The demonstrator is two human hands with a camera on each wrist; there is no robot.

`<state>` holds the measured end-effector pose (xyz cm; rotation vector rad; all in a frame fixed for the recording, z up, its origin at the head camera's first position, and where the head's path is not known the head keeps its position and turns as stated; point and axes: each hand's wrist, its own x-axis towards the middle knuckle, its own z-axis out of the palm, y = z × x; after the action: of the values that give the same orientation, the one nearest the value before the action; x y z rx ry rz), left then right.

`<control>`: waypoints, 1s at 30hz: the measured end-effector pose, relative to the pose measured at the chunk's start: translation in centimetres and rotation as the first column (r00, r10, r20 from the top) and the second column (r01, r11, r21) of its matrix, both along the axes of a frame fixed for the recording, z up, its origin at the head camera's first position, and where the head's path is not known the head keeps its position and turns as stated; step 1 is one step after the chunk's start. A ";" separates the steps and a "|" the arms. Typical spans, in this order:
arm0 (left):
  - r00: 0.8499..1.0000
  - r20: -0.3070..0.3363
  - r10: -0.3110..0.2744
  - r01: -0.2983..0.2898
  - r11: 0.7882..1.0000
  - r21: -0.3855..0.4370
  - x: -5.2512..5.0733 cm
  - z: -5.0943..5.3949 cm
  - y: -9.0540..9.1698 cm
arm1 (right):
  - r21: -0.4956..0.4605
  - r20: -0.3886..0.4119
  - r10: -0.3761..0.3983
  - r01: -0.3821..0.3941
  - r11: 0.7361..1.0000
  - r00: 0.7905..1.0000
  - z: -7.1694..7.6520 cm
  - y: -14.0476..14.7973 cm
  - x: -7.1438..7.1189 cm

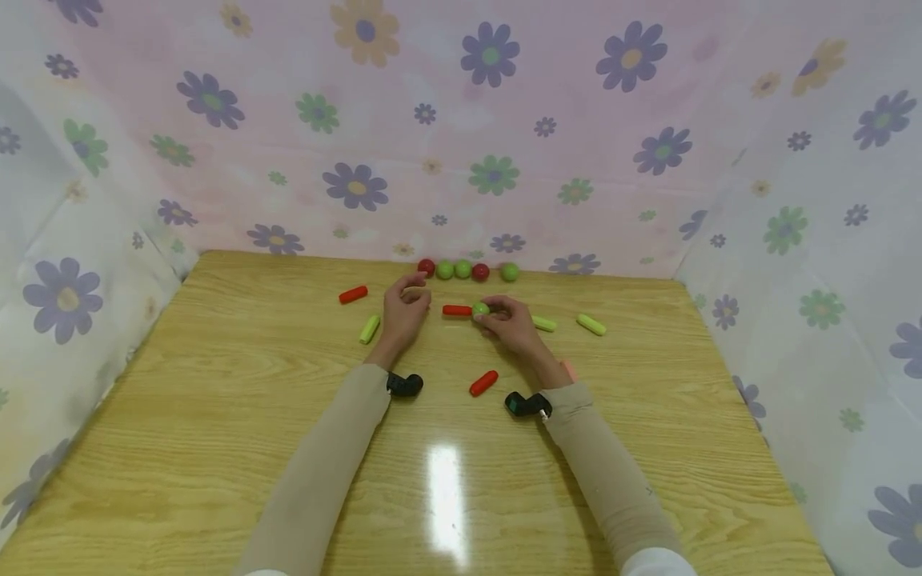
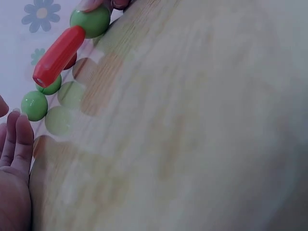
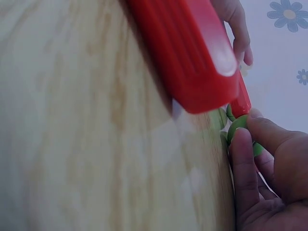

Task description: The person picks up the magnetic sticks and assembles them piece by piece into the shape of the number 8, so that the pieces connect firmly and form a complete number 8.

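Note:
My right hand (image 1: 510, 326) pinches a green ball (image 1: 480, 309) between thumb and fingers. A red ridged stick (image 1: 457, 310) extends from that ball toward the left; in the left wrist view its near end (image 2: 45, 77) has a small hole. My left hand (image 1: 403, 314) is to the left of the stick, holding nothing, with fairly straight fingers (image 2: 23, 139) in the left wrist view. Its fingertips overlap a dark red ball (image 1: 426, 268) in the head view; whether they touch it I cannot tell.
Along the back edge stand green balls (image 1: 445, 270) and another red ball (image 1: 480, 273). Yellow-green sticks (image 1: 370, 329) lie on both sides. Red sticks lie at left (image 1: 353, 294) and in front (image 1: 483, 383). A pinkish piece (image 1: 568, 370) is partly hidden by my right wrist. Flowered cloth hangs behind the wooden table (image 1: 216, 448).

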<state>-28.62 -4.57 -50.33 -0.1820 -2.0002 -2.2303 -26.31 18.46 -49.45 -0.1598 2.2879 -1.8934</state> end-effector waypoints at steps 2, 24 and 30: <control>1.000 0.007 -0.006 0.006 1.000 0.017 -0.1 0.3 0.0 | 0.012 0.000 0.002 -0.002 1.000 1.000 0.1 0.0 0.1; 0.995 -0.032 0.092 -0.093 0.995 -0.023 -3.0 0.2 0.0 | 0.022 -0.009 -0.028 0.028 0.999 1.000 0.0 -0.3 0.3; 0.991 -0.003 0.136 -0.136 0.983 -0.125 -4.1 0.3 0.2 | 0.025 -0.017 -0.032 0.033 0.999 0.999 0.2 -0.3 0.1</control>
<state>-32.70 -4.35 -50.01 -0.0503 -2.0885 -2.0281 -26.25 18.20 -49.24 -0.1357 2.3382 -1.8842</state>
